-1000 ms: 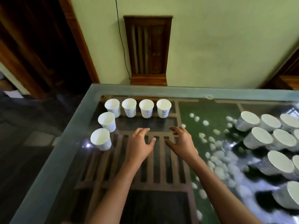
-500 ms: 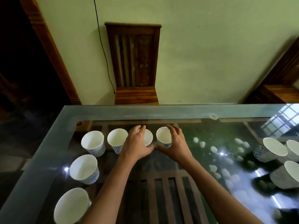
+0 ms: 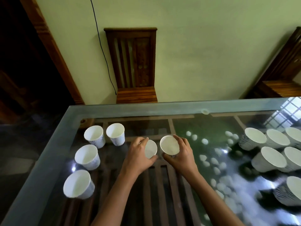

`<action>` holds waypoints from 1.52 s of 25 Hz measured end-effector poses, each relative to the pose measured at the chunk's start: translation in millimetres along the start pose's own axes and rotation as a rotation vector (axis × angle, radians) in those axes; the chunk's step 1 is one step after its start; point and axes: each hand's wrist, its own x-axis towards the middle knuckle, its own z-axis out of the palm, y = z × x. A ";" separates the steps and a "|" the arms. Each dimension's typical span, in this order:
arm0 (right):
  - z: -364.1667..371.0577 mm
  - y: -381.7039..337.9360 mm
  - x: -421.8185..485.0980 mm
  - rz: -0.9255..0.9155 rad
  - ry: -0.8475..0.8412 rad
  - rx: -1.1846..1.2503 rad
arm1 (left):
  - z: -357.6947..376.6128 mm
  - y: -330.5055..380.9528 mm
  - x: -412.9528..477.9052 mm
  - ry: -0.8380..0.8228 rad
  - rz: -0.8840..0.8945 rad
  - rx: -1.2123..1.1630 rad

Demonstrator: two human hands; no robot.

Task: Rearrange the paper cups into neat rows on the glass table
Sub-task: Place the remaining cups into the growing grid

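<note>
White paper cups stand on the glass table (image 3: 48, 160). My left hand (image 3: 138, 156) grips one cup (image 3: 151, 150) and my right hand (image 3: 180, 154) grips another cup (image 3: 169, 145) beside it, both a little nearer me than the far row. Two cups (image 3: 94, 136) (image 3: 116, 133) stand at the far left corner. Two more cups (image 3: 87, 156) (image 3: 78, 184) run down the left edge. A cluster of several cups (image 3: 270, 158) sits at the right.
A wooden chair (image 3: 135, 66) stands against the green wall behind the table's far edge. Wooden slats and white pebbles show beneath the glass. A dark doorway lies to the left; the table's left edge runs close to the cups there.
Both hands reached forward to the two right cups of the far row, closed around them, and drew them back toward me, out of line with the two left cups.
</note>
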 end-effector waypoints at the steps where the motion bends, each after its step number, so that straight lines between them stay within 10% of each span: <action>1: -14.4 1.9 -19.0 0.009 0.010 0.003 | 0.2 11.3 -17.0 0.001 -0.006 -0.002; 22: -304.3 152.6 -432.2 0.222 0.139 -0.007 | 149.8 302.5 -373.1 -0.280 0.249 -0.104; 38: -371.9 246.9 -476.2 0.342 0.305 -0.087 | 226.4 407.1 -413.3 -0.403 0.387 -0.041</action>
